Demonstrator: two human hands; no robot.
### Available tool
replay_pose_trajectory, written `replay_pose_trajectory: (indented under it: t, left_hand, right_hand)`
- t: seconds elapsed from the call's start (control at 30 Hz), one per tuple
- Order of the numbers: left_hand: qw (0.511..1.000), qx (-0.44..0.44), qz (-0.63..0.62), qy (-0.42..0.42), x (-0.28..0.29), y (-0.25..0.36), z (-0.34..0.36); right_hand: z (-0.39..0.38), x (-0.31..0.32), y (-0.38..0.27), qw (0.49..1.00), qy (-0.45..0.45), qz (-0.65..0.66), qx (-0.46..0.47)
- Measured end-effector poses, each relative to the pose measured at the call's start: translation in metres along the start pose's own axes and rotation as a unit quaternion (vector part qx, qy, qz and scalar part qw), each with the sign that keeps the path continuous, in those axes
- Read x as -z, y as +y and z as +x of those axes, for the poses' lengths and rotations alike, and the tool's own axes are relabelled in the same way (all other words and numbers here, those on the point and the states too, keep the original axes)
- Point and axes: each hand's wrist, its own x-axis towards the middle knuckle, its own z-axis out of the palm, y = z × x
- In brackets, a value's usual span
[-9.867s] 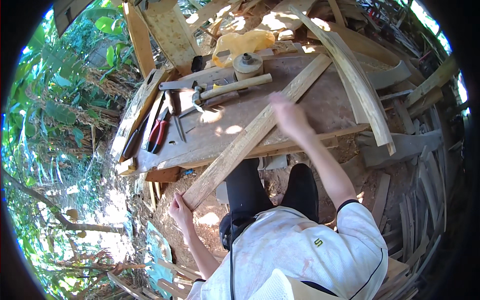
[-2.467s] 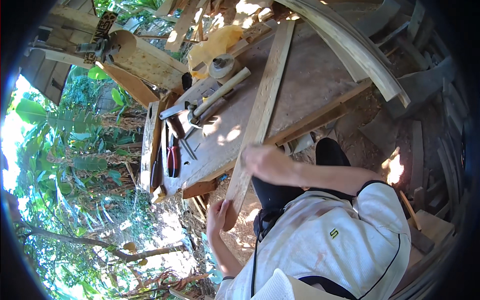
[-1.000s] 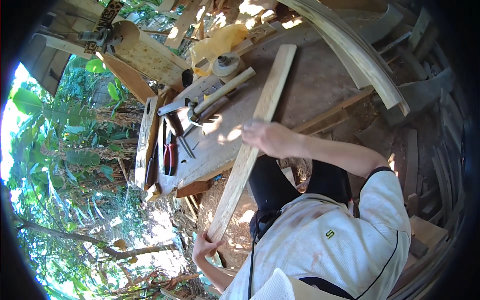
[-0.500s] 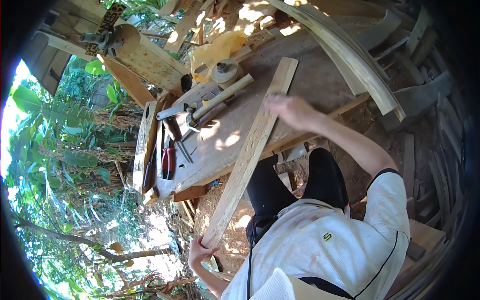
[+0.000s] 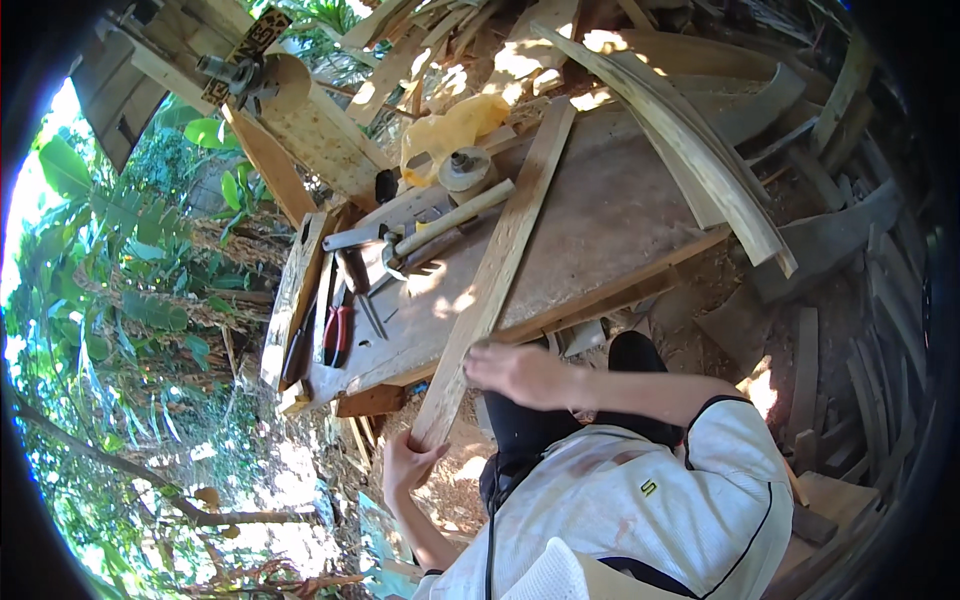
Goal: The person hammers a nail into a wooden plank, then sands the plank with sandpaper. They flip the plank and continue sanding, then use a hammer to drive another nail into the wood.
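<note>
A long pale wooden board (image 5: 510, 240) lies slanting across the bench (image 5: 600, 220) and over my lap. My left hand (image 5: 405, 462) is closed on its near end, past the bench's front edge. My right hand (image 5: 520, 372), slightly blurred, rests over the board nearer me, fingers curled on its face; what lies under them, possibly a small greyish piece, is hard to make out. Left of the board are a hammer (image 5: 450, 220), red-handled pliers (image 5: 340, 335), a dark-handled tool (image 5: 355, 268) and a round metal piece (image 5: 463, 172).
Long curved planks (image 5: 690, 140) overhang the bench's right end. A yellow plastic bag (image 5: 445, 130) sits at the back, below a mounted tool (image 5: 245, 75) on timber. Wood offcuts (image 5: 860, 400) are piled at the right, plants (image 5: 130, 250) grow at the left.
Since half a second ago my right hand has slid down the board toward me. My left hand and the board's near end have shifted slightly up, the far end reaching farther back.
</note>
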Motion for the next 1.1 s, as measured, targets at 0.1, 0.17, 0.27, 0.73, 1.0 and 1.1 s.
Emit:
replay_pose_trajectory:
  t: [0.1, 0.17, 0.27, 0.73, 1.0, 1.1]
  left_hand:
    - [0.997, -0.008, 0.079, -0.002, -0.005, 0.024, -0.005]
    - [0.995, -0.097, 0.028, 0.0, -0.022, 0.007, 0.005]
    - [0.988, -0.149, -0.046, 0.012, -0.046, -0.008, 0.014]
    - [0.999, -0.031, 0.035, -0.006, -0.048, 0.017, 0.0]
    - [0.994, -0.046, 0.095, 0.015, -0.024, 0.0, -0.019]
    - [0.995, 0.016, 0.1, 0.013, -0.004, -0.022, -0.027]
  right_hand:
    - [0.013, 0.055, 0.05, 0.989, -0.018, -0.048, -0.142]
    - [0.009, 0.058, 0.078, 0.976, 0.05, -0.148, -0.15]
    - [0.022, 0.011, 0.015, 0.996, 0.044, -0.049, -0.059]
    - [0.015, -0.004, -0.016, 0.999, 0.029, -0.024, 0.039]
    - [0.029, 0.05, 0.087, 0.973, 0.063, -0.182, -0.129]
    - [0.017, 0.037, 0.067, 0.99, 0.06, -0.108, -0.071]
